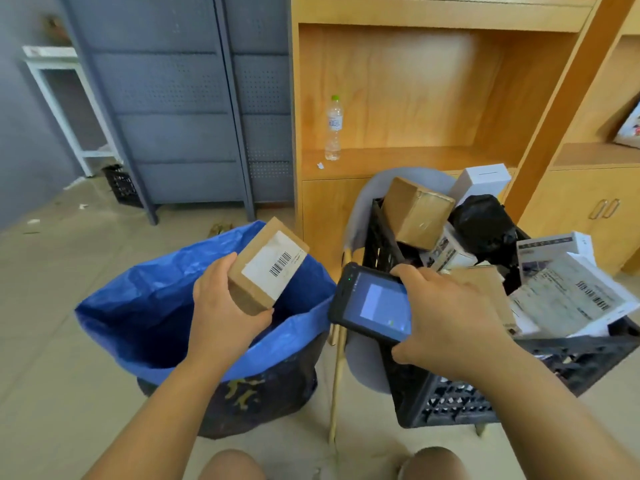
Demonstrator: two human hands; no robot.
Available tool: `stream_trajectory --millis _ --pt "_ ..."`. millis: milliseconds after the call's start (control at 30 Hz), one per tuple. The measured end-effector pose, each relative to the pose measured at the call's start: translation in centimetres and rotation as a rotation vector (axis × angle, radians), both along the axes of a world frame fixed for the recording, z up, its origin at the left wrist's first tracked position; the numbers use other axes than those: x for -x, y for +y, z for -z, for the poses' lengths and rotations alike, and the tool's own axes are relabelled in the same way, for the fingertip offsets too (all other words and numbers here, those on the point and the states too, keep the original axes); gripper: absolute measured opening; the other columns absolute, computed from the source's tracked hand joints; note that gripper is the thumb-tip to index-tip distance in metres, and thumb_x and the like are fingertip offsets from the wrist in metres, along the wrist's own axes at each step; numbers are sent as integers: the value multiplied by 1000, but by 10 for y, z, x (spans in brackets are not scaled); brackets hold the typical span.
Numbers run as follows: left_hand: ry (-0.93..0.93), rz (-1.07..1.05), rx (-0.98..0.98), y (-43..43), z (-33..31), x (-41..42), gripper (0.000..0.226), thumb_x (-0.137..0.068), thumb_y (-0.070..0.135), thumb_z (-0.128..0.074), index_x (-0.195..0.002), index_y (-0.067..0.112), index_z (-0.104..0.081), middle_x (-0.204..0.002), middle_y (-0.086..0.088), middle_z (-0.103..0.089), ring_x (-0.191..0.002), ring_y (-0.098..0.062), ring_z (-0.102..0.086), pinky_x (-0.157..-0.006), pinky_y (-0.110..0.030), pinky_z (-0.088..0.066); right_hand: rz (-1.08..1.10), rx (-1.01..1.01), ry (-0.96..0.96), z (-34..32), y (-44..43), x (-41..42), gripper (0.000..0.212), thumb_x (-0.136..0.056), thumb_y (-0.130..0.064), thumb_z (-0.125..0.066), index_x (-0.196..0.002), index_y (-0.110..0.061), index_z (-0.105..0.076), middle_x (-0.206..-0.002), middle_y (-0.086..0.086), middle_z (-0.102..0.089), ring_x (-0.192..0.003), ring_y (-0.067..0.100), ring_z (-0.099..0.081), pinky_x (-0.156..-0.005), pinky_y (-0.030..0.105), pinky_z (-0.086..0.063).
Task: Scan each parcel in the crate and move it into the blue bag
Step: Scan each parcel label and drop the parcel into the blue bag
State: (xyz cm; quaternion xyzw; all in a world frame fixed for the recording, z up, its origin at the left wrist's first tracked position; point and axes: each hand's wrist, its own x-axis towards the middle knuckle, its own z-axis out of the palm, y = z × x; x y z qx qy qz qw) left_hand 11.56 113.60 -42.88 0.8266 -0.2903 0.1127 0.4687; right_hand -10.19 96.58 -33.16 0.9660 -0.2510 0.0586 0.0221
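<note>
Labelled brown parcel point(266, 268) above blue bag point(138, 306)

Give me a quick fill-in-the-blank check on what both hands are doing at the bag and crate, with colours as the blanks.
1. The left hand holds a brown box over the open ____ bag.
2. The right hand grips a scanner at the ____ crate of parcels.
3. The water bottle on the wooden shelf has a ____ cap.
Missing words: blue; black; green.
</note>
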Motion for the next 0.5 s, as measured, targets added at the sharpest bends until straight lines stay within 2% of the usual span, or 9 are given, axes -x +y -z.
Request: stream_trajectory --millis 100,200,367,500 --pt "-51 10 -42 7 2 -2 96 -53 20 -88 -130 31 -33 -131 10 -39 -122 -8 -27 -91 -31 -33 -21 14 -3 -1 5 -4 71 -58 -50 -68 -117 -27 -35 -95 -6 -49 -84 18 -49 -63 30 -36" --pt "-79 23 -29 11 3 -1 94 -52 16 -88 -128 33 -35 -129 12 -40 -114 2 -22 -89 -31 -32 -35 46 3 -3 6 -6 76 -57 -49 -69 -120 -29 -30 -94 -6 -48 -85 18 -51 -65 30 -37" --pt "-66 8 -40 15 7 -3 93 -55 16 -88 -131 29 -35 -132 8 -39 -121 -11 -24 -89 -30 -32 -35 81 20 -2 7 -8 84 -60 -48 -70 -127 -28 -25 -104 -5 -51 -92 19 -52 -69 31 -36" --pt "-65 1 -29 17 9 -3 89 -57 14 -88 -128 28 -36 -129 8 -39 -118 -11 -25 -86 -31 -33 -14 81 28 0 7 -9 76 -60 -46 -71 -123 -27 -33 -103 -5 -51 -92 19 -51 -71 31 -36"
